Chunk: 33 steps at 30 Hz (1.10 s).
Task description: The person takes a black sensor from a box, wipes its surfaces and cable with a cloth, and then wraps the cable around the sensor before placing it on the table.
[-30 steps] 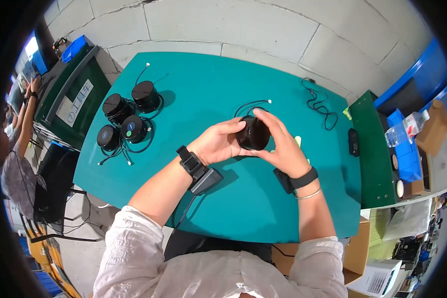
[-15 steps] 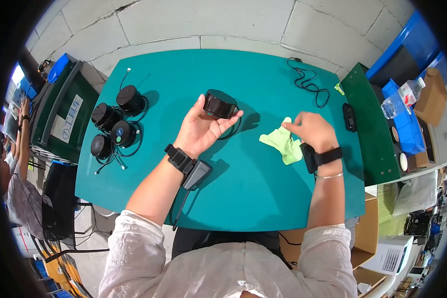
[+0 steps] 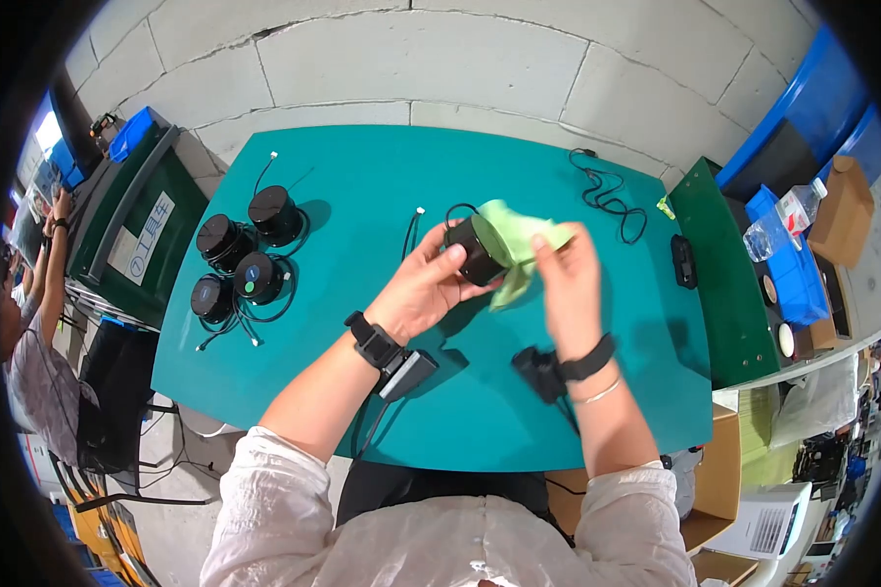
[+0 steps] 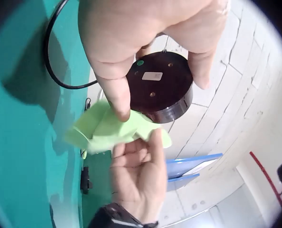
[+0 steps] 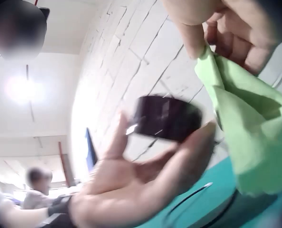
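Note:
My left hand [image 3: 423,295] grips a black cylindrical device [image 3: 476,256] by its sides, above the table. In the left wrist view the flat face of the device [image 4: 167,83] shows small screw holes, a white label and a green dot. Its black cable ends in a white connector [image 3: 420,210]. Between thumb and fingers my right hand [image 3: 570,284] pinches a light green cloth [image 3: 514,235], which overlaps the device's right end in the head view. In the right wrist view the cloth [image 5: 255,137] hangs down from the fingers, beside the device.
Several similar black devices [image 3: 258,278] with coiled cables stand at the left of the green table [image 3: 440,411]. A black cable [image 3: 612,201] lies at the back right, near a black object [image 3: 683,261]. A green side panel [image 3: 722,284] borders the right edge.
My right hand let go of the device, reached right to the green cloth on the table, and brought it up to the device. The left hand kept the device and tilted it.

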Each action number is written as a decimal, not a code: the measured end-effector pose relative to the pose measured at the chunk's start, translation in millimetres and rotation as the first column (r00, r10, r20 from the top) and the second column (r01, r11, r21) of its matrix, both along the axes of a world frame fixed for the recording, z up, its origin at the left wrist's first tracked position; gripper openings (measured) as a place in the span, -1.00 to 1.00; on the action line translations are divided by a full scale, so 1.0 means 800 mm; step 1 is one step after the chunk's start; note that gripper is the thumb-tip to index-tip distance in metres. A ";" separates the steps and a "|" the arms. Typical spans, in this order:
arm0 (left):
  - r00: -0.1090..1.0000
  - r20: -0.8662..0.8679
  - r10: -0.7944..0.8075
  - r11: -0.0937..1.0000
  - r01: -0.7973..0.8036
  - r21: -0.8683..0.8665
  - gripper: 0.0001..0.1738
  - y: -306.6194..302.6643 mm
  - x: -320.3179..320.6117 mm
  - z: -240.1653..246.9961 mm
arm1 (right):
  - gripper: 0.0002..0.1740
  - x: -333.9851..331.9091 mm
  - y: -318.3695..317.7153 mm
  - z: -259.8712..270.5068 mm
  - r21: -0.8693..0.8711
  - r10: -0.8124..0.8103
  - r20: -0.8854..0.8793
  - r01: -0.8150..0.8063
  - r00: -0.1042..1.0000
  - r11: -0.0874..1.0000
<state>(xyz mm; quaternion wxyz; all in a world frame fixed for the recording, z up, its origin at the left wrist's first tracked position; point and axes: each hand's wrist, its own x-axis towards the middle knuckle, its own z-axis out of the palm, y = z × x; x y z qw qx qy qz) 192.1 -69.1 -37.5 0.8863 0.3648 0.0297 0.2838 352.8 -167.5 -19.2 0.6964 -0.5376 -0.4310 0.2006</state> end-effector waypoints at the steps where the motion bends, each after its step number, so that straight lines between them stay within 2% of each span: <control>1: 0.999 -0.044 -0.002 1.000 0.003 0.010 -0.34 0.000 0.001 -0.005 | -0.86 -0.028 -0.007 0.010 0.021 0.153 -0.009 -0.153 0.988 0.988; 2: 0.993 -0.111 0.037 0.998 -0.033 0.045 -0.30 0.002 -0.001 -0.009 | -0.84 -0.050 -0.010 0.014 0.042 0.190 0.145 -0.198 0.971 0.979; 3: 0.997 -0.070 0.017 1.000 -0.018 -0.016 -0.33 0.001 -0.003 -0.004 | -0.79 -0.050 -0.009 0.011 0.053 0.144 0.397 -0.180 0.906 0.982; 4: 1.000 -0.030 -0.001 0.997 -0.001 -0.075 -0.37 0.000 -0.006 0.001 | -0.74 -0.049 -0.007 0.009 0.072 0.086 0.619 -0.166 0.781 0.983; 5: 0.999 -0.040 0.003 0.997 -0.006 -0.080 -0.37 0.002 -0.010 0.000 | -0.74 -0.045 -0.004 0.009 0.069 0.092 0.611 -0.170 0.786 0.983; 7: 0.979 -0.036 -0.200 0.979 0.200 0.022 -0.14 0.008 -0.012 0.000 | -0.63 -0.022 0.003 0.014 0.037 0.248 0.586 -0.332 0.771 0.943; 8: 0.973 -0.037 -0.228 0.971 0.230 0.063 -0.09 0.008 -0.009 -0.002 | -0.51 -0.009 0.006 0.004 0.032 0.271 0.542 -0.342 0.796 0.939; 11: 0.986 -0.047 -0.158 0.979 0.163 0.125 -0.11 0.007 -0.005 0.007 | -0.51 -0.016 0.002 0.003 0.036 0.244 0.454 -0.291 0.857 0.956; 13: 0.994 -0.059 0.094 0.987 -0.086 0.138 -0.19 0.009 -0.006 0.007 | -0.54 -0.027 -0.004 -0.001 -0.055 0.133 0.516 -0.122 0.846 0.991; 14: 0.975 -0.103 0.198 0.971 -0.182 0.153 -0.25 0.011 -0.006 0.007 | -0.54 -0.034 -0.005 0.003 -0.055 0.130 0.515 -0.119 0.847 0.991; 16: 0.967 -0.149 0.207 0.976 -0.195 0.093 -0.29 0.009 -0.008 0.011 | -0.59 -0.048 -0.004 0.011 -0.001 0.147 0.582 -0.180 0.800 0.984; 17: 0.967 -0.150 0.205 0.977 -0.193 0.091 -0.29 0.007 -0.008 0.008 | -0.54 -0.046 0.002 0.011 0.022 0.137 0.649 -0.198 0.748 0.980; 18: 0.972 -0.151 0.179 0.979 -0.160 0.130 -0.28 0.006 -0.007 0.004 | -0.54 -0.043 0.004 0.010 0.020 0.137 0.650 -0.197 0.748 0.980; 19: 0.976 -0.151 0.154 0.977 -0.127 0.171 -0.26 0.005 -0.005 0.002 | -0.50 -0.038 0.005 0.010 -0.025 0.181 0.555 -0.202 0.812 0.979; 20: 0.976 -0.181 0.123 0.985 -0.098 0.141 -0.30 0.005 -0.004 0.001 | -0.47 -0.033 0.006 0.008 -0.067 0.219 0.453 -0.212 0.864 0.975; 22: 0.970 -0.179 0.167 0.975 -0.136 0.175 -0.24 0.001 -0.001 0.006 | -0.45 -0.019 0.006 -0.002 -0.061 0.210 0.417 -0.203 0.884 0.977; 23: 0.970 -0.176 0.169 0.975 -0.137 0.177 -0.24 0.002 0.000 0.009 | -0.47 -0.009 0.003 -0.005 -0.154 0.264 0.169 -0.239 0.950 0.959; 24: 0.950 -0.172 0.260 0.924 -0.193 0.329 -0.21 0.003 0.000 0.012 | -0.49 -0.003 0.001 -0.010 -0.234 0.280 -0.095 -0.295 0.955 0.926; 25: 0.925 -0.156 0.346 0.848 -0.238 0.473 -0.18 0.004 0.000 0.014 | -0.55 0.001 0.007 -0.015 -0.178 0.235 -0.226 -0.277 0.945 0.944; 26: 0.925 -0.159 0.344 0.850 -0.234 0.473 -0.18 0.005 -0.001 0.011 | -0.55 0.002 0.009 -0.019 -0.179 0.232 -0.229 -0.275 0.945 0.945; 28: 0.844 -0.193 0.501 0.614 -0.190 0.766 -0.12 0.007 0.001 0.003 | -0.55 -0.002 0.012 -0.017 0.097 0.236 -0.511 -0.217 0.827 0.971; 30: 0.824 -0.236 0.515 0.607 -0.156 0.779 -0.10 0.001 0.006 -0.001 | -0.52 -0.016 0.010 -0.008 0.118 0.270 -0.481 -0.244 0.834 0.963; 31: 0.799 -0.278 0.533 0.597 -0.122 0.793 -0.09 -0.001 0.007 -0.001 | -0.51 -0.028 0.008 -0.003 0.089 0.276 -0.219 -0.263 0.936 0.961; 32: 0.800 -0.280 0.531 0.600 -0.122 0.791 -0.09 0.000 0.007 -0.001 | -0.50 -0.035 0.004 0.002 0.053 0.271 0.060 -0.274 0.961 0.960; 33: 0.796 -0.294 0.530 0.628 -0.135 0.766 -0.08 0.001 0.007 0.001 | -0.49 -0.037 0.002 0.009 -0.040 0.178 0.479 -0.182 0.860 0.983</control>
